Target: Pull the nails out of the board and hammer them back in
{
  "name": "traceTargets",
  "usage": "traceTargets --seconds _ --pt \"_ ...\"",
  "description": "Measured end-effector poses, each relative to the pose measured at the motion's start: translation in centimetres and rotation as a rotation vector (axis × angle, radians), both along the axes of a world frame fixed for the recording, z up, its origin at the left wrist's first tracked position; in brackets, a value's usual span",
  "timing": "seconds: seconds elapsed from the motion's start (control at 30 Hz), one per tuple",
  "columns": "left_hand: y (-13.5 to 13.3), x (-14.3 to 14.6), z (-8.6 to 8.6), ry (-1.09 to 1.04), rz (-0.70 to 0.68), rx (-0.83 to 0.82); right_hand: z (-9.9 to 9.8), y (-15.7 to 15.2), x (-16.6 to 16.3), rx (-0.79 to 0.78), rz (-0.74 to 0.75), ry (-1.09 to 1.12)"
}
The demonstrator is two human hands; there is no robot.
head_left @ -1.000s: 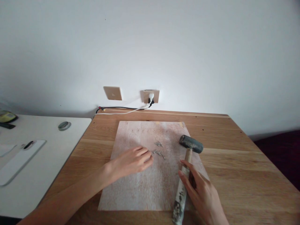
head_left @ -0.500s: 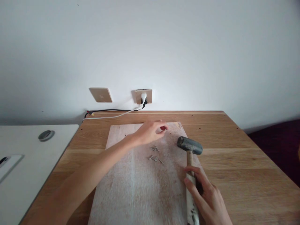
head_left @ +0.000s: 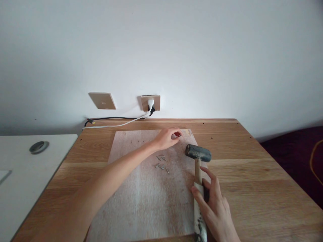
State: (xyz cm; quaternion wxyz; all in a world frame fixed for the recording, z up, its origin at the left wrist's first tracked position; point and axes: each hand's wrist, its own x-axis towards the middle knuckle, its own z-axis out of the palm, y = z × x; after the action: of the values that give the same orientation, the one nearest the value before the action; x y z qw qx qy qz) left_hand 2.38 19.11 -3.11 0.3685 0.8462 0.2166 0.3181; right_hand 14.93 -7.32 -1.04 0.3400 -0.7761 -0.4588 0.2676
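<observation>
My left hand (head_left: 169, 138) is closed in a pinch over the far right part of a whitish wooden board (head_left: 156, 205). Between its fingertips is a tiny nail, mostly hidden. My right hand (head_left: 214, 205) holds the handle of a rubber mallet (head_left: 198, 153) with a dark head and a pale, stained grip. Its thumb lies on the near side of the handle, and the index finger stretches up toward the head. The mallet lies along the board's right edge. Several loose nails (head_left: 161, 163) are scattered on the board between the two hands.
The board rests on a wooden table (head_left: 252, 188) against a white wall. A socket (head_left: 150, 103) with a white plug stands behind, its white cable (head_left: 113, 126) running left along the table's back. At left is a white desk (head_left: 22, 171) with a round grommet (head_left: 39, 147).
The view has shifted slightly to the right. My right index finger has lifted and straightened along the mallet handle. My left hand stays pinched at the far right of the board.
</observation>
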Motion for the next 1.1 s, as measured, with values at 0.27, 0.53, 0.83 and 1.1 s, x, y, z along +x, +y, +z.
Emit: traceTargets --seconds 0.27,0.53,0.83,1.1 --pt "0.3 0.3 0.6 -0.002 0.01 0.03 2.0 2.5 1.8 0.028 -0.066 0.96" --pt "0.0 -0.1 0.1 -0.025 0.021 -0.013 3.3 6.3 3.7 0.011 0.014 0.901" --pt "-0.1 0.1 0.1 0.047 0.027 0.064 2.6 9.3 4.7 -0.015 0.155 -0.057" --pt "-0.2 0.3 0.1 0.099 0.03 0.139 1.9 9.0 5.0 0.047 0.103 0.397"
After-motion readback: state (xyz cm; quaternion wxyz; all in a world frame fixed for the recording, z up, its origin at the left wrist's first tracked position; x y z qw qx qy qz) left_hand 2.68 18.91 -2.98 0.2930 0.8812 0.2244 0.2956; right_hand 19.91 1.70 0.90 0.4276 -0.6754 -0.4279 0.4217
